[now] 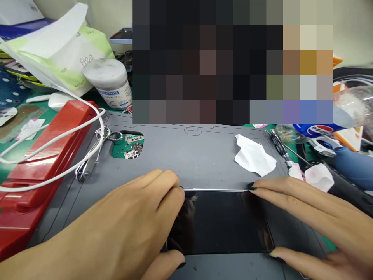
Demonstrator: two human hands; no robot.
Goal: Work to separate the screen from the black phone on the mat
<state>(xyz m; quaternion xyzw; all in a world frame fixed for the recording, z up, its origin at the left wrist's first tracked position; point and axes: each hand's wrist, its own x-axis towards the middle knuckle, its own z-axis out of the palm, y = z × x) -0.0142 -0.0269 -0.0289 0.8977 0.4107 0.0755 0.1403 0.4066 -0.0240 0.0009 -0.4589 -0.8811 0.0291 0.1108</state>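
Note:
A black glass-fronted smartphone lies sideways on the grey work mat, its dark screen facing up. My left hand grips its left end, with fingers on the far edge and thumb at the near edge. At the right end, my right hand holds the phone between two outstretched fingers at the far corner and the thumb at the near corner. Both hands wear dark nail polish. The phone's left end is partly covered by my left hand.
To the left are a red plastic tool, a looped white cable, metal scissors and a tub of paste. Small metal parts fill a mat cutout. A white cloth scrap, pens and a Pepsi bottle are right.

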